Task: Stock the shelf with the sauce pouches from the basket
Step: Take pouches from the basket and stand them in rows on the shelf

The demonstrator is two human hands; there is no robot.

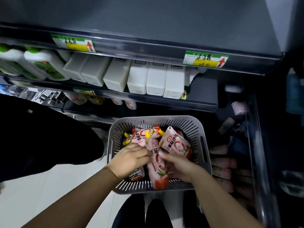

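Pouches (176, 143) of tomato sauce lie piled in the grey slotted basket (204, 150), which sits low in front of the shelf unit in the head view. Some show yellow screw caps (148, 134). The left hand (130, 159) has its fingers curled at the upper end of the middle pouch (158, 176) and seems to pinch it there, while the right hand (179, 167) wraps the side of the same pouch. These packs look soft and filled with liquid, so they probably sag and bend when lifted, and the glossy film may slide in the fingers. I judge the stiff neck under the cap, or the sealed top edge, to be the safest place to hold, with the other hand under the body. A few similar pouches (130, 104) already stand on the dark shelf below the white boxes (137, 79).
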